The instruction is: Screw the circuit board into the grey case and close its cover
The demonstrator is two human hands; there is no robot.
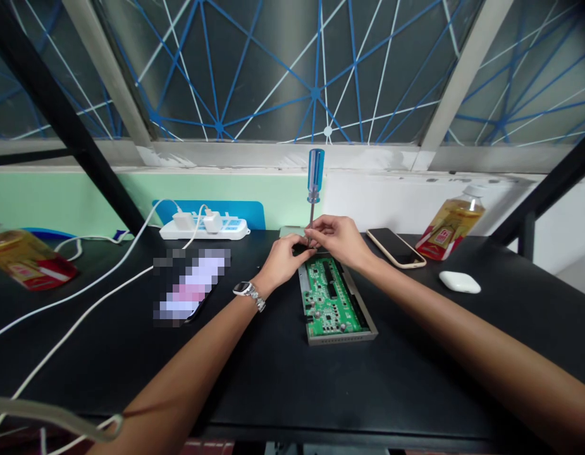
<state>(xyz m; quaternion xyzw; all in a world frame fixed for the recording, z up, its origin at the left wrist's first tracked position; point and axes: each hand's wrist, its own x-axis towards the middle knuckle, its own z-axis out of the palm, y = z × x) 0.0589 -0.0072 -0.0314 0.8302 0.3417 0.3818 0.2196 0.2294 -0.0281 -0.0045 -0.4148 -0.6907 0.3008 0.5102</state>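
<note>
A screwdriver (315, 169) with a clear blue handle stands upright over the far end of a green circuit board (327, 297). The board sits in a shallow grey metal case (342, 339) on the black desk. My right hand (340, 237) has its fingertips closed around the screwdriver's thin shaft, below the handle. Close to the tip, my left hand (283, 258) is pinched at the case's far end; what its fingers hold, if anything, is hidden. The screwdriver's tip is covered by my fingers. A metal-band watch (249, 294) is on my left wrist.
Left of the case lies a phone with a blurred-out screen (192, 287). A white power strip (204, 227) with cables stands behind it. On the right are another phone (396, 248), a white earbud case (460, 282) and a drink bottle (451, 224). Another bottle (31, 259) is far left.
</note>
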